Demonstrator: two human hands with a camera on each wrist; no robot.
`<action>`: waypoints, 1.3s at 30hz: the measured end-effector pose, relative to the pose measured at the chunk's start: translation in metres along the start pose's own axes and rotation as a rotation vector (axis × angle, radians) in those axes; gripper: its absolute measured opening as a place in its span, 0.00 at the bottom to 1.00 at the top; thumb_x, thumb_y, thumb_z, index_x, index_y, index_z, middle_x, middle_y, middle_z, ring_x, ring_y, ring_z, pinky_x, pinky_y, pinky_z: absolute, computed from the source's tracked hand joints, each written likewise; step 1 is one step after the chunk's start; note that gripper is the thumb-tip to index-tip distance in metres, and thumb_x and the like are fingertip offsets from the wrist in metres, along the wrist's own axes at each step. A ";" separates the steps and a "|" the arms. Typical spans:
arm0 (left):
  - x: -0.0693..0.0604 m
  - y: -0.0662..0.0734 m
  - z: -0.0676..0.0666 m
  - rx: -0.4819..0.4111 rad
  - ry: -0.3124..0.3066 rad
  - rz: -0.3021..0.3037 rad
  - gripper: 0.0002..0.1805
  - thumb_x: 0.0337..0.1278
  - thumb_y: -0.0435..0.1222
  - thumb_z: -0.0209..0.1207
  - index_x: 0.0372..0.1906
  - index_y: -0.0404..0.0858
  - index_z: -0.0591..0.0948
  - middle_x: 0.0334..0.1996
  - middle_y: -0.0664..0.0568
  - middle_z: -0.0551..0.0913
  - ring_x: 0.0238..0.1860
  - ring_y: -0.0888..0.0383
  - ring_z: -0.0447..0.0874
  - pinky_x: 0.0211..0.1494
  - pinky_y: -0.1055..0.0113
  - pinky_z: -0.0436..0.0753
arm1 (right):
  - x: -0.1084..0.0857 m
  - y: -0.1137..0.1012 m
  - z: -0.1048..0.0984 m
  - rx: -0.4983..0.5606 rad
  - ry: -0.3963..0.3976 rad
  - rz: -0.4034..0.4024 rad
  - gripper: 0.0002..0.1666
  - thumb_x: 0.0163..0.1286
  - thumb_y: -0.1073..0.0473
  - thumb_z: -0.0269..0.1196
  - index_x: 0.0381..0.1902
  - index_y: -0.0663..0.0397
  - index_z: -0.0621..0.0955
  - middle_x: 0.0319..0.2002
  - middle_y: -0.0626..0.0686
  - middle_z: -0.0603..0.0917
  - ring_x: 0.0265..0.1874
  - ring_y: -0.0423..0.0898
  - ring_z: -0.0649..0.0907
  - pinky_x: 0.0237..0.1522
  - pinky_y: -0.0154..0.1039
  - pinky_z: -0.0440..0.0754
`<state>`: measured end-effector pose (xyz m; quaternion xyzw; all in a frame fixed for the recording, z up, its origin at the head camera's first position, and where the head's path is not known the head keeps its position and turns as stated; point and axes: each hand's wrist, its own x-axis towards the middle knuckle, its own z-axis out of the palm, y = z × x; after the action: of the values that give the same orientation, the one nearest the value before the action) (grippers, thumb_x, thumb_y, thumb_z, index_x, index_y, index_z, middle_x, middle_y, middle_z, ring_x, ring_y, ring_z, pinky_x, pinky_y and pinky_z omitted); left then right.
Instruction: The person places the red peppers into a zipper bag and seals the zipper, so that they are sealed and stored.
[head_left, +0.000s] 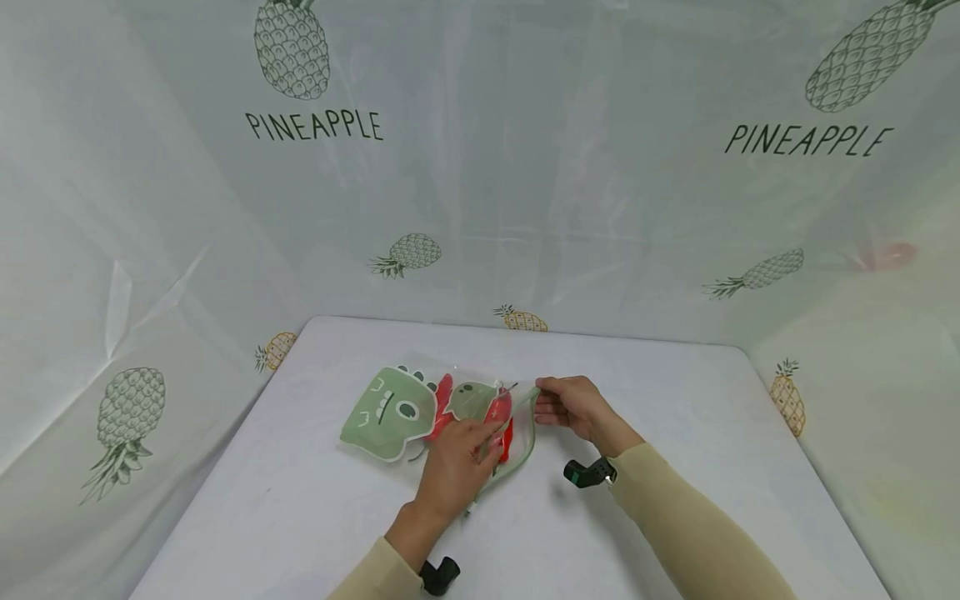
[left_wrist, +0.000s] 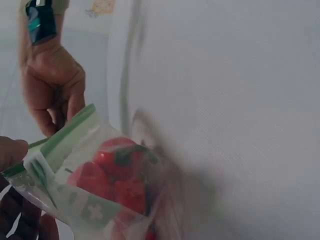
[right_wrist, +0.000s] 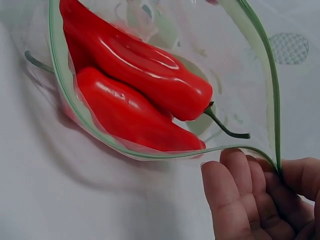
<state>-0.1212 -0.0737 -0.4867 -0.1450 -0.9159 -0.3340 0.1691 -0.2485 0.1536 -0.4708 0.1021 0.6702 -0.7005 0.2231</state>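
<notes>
A clear zip bag (head_left: 387,414) printed with a green cartoon monster lies on the white table, its green-edged mouth spread apart toward the right. Inside are several glossy red peppers (right_wrist: 145,70) with thin green stems. My right hand (head_left: 573,407) pinches the far corner of the mouth between thumb and fingers, clear in the right wrist view. Reaching over the bag, my left hand (head_left: 459,458) grips its edge; the left wrist view has the thumb on one side of the plastic and the fingers on the other. Part of the peppers is hidden under the left hand.
The white table (head_left: 675,392) has rounded far corners. Behind it and at both sides hangs a pale curtain (head_left: 480,167) with pineapple prints. A dark wrist camera (head_left: 588,472) sits at the right wrist, another at the left (head_left: 439,577).
</notes>
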 end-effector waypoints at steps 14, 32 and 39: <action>-0.035 -0.005 -0.014 0.282 -0.025 0.242 0.36 0.45 0.56 0.81 0.55 0.46 0.76 0.46 0.57 0.76 0.50 0.59 0.72 0.53 0.63 0.79 | 0.001 0.004 0.000 0.065 0.032 -0.003 0.18 0.79 0.57 0.62 0.53 0.71 0.81 0.30 0.53 0.88 0.26 0.43 0.90 0.37 0.41 0.91; -0.033 -0.040 -0.015 0.487 0.061 0.328 0.14 0.49 0.40 0.77 0.35 0.47 0.81 0.32 0.56 0.82 0.37 0.55 0.75 0.36 0.62 0.73 | -0.011 0.017 -0.022 0.104 0.136 -0.073 0.16 0.77 0.60 0.62 0.52 0.70 0.81 0.32 0.53 0.86 0.31 0.43 0.88 0.42 0.40 0.91; -0.021 -0.055 -0.018 0.467 0.115 0.341 0.12 0.50 0.35 0.75 0.33 0.44 0.80 0.30 0.54 0.81 0.34 0.53 0.74 0.33 0.62 0.73 | -0.031 0.035 -0.037 0.128 0.173 -0.070 0.16 0.77 0.62 0.62 0.53 0.71 0.79 0.32 0.52 0.87 0.31 0.42 0.89 0.43 0.39 0.91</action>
<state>-0.1187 -0.1287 -0.5134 -0.2347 -0.9194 -0.0884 0.3029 -0.2118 0.1957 -0.4911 0.1526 0.6441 -0.7377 0.1328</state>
